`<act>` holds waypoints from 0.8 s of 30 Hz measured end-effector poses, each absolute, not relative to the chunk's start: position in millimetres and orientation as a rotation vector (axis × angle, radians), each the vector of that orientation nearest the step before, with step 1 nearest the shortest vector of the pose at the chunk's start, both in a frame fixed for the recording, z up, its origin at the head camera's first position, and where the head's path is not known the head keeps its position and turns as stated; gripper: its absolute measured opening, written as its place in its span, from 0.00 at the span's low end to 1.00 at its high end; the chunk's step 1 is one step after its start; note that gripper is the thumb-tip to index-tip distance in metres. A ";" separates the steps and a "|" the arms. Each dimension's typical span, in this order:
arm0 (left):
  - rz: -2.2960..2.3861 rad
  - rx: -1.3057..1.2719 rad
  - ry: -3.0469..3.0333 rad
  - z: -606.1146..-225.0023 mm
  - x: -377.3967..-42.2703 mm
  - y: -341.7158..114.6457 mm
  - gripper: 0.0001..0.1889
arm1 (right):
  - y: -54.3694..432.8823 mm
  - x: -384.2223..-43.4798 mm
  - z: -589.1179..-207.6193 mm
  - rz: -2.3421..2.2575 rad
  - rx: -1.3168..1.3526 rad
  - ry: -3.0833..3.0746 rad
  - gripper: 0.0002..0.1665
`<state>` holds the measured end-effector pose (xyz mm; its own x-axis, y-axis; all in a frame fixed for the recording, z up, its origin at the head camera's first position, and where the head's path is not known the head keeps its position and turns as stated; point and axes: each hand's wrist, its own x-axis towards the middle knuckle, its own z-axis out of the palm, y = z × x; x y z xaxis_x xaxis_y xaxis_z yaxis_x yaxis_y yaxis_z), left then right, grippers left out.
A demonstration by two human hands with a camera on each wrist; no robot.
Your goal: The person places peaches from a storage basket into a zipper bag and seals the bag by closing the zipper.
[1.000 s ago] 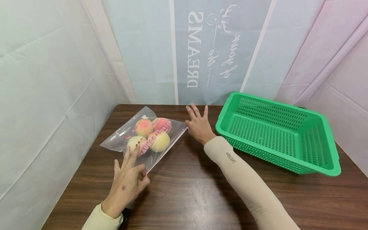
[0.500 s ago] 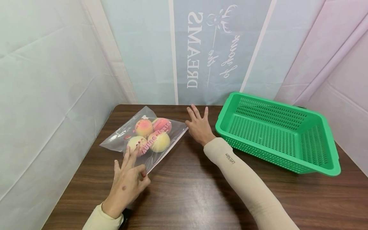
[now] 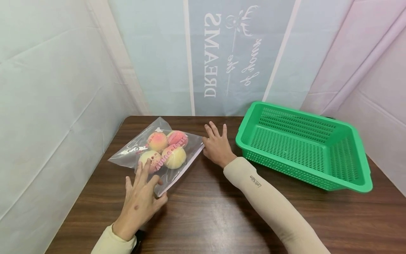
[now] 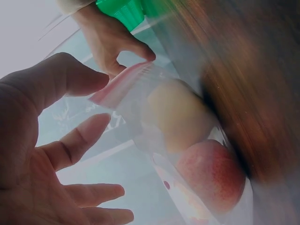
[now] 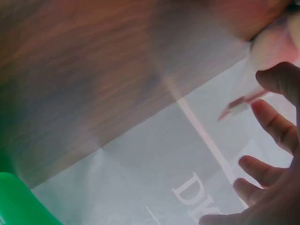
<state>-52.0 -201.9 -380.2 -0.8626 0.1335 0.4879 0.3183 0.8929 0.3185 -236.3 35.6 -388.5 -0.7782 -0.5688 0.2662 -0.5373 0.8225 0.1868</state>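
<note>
A clear zip bag with pink lettering lies on the table at left of centre in the head view. Several pink and yellow peaches are inside it. My left hand is spread beside the bag's near corner, thumb and index finger apart. In the left wrist view those fingertips stand just off the pink zip strip. My right hand is at the bag's far right corner. Its thumb and index finger lie either side of the strip with a gap between them, the other fingers extended.
A green perforated basket stands on the right of the brown wooden table. A printed curtain hangs along the back edge, and pale cloth closes off the left side.
My left thumb and index finger have parted from the bag's near corner. The zip edge has shifted slightly toward me. My right hand has come slightly nearer and to the left.
</note>
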 end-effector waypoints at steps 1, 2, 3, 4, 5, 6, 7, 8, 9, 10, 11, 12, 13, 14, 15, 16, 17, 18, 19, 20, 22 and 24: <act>-0.540 -0.328 -2.594 -380.6 -52.5 -201.4 0.20 | 35.5 -234.0 -387.3 -0.136 0.841 -2.707 0.14; -0.536 -0.330 -2.591 -380.8 -52.8 -200.9 0.20 | 35.4 -231.6 -386.0 -0.124 0.841 -2.720 0.15; -0.533 -0.335 -2.587 -381.0 -53.0 -200.3 0.20 | 35.6 -229.4 -384.9 -0.117 0.842 -2.730 0.16; -0.530 -0.338 -2.585 -381.2 -53.3 -199.8 0.20 | 35.9 -227.3 -383.8 -0.110 0.844 -2.740 0.17; -0.527 -0.342 -2.581 -381.5 -53.7 -199.4 0.21 | 36.3 -225.2 -382.8 -0.108 0.846 -2.747 0.19; -0.523 -0.345 -2.577 -381.4 -53.8 -198.8 0.21 | 36.8 -223.3 -381.9 -0.101 0.847 -2.754 0.20; -0.520 -0.347 -2.575 -381.3 -53.8 -198.3 0.22 | 37.2 -221.4 -381.1 -0.095 0.849 -2.764 0.21; -0.516 -0.350 -2.572 -381.1 -54.0 -197.8 0.24 | 37.6 -219.6 -380.2 -0.093 0.852 -2.773 0.23; -0.515 -0.351 -2.571 -381.1 -54.3 -197.4 0.25 | 37.9 -217.9 -379.3 -0.093 0.858 -2.784 0.24; -0.514 -0.350 -2.573 -380.9 -54.6 -196.9 0.26 | 38.1 -216.0 -378.0 -0.091 0.863 -2.800 0.26; -0.514 -0.349 -2.576 -380.7 -54.8 -196.4 0.28 | 38.2 -214.1 -376.7 -0.090 0.869 -2.815 0.27; -0.514 -0.349 -2.578 -380.5 -55.1 -196.0 0.29 | 38.5 -212.2 -375.4 -0.093 0.876 -2.830 0.28; -0.514 -0.350 -2.582 -380.2 -55.2 -195.5 0.30 | 38.6 -210.0 -374.0 -0.097 0.884 -2.848 0.30; -0.516 -0.349 -2.586 -379.8 -55.5 -195.0 0.31 | 38.7 -207.7 -372.5 -0.100 0.892 -2.860 0.31; -0.517 -0.350 -2.591 -379.4 -55.6 -194.4 0.32 | 38.9 -205.2 -371.0 -0.096 0.900 -2.867 0.32; -0.517 -0.352 -2.595 -379.1 -55.8 -193.9 0.33 | 39.1 -202.7 -369.6 -0.090 0.908 -2.876 0.33; -0.517 -0.354 -2.599 -378.6 -56.0 -193.4 0.33 | 39.5 -200.2 -368.4 -0.086 0.916 -2.879 0.34; -0.518 -0.357 -2.602 -378.3 -56.3 -192.9 0.34 | 39.9 -197.6 -367.2 -0.086 0.923 -2.878 0.35; -0.514 -0.359 -2.605 -377.9 -56.6 -192.5 0.34 | 40.1 -195.3 -365.9 -0.084 0.931 -2.877 0.36; -0.512 -0.361 -2.608 -377.5 -56.9 -192.1 0.35 | 40.5 -193.1 -365.0 -0.086 0.939 -2.869 0.37; -0.509 -0.372 -2.607 -376.8 -57.7 -191.5 0.36 | 41.2 -189.1 -363.5 -0.077 0.956 -2.861 0.39; -0.504 -0.386 -2.601 -376.2 -58.4 -191.3 0.38 | 42.4 -185.7 -362.5 -0.083 0.970 -2.845 0.42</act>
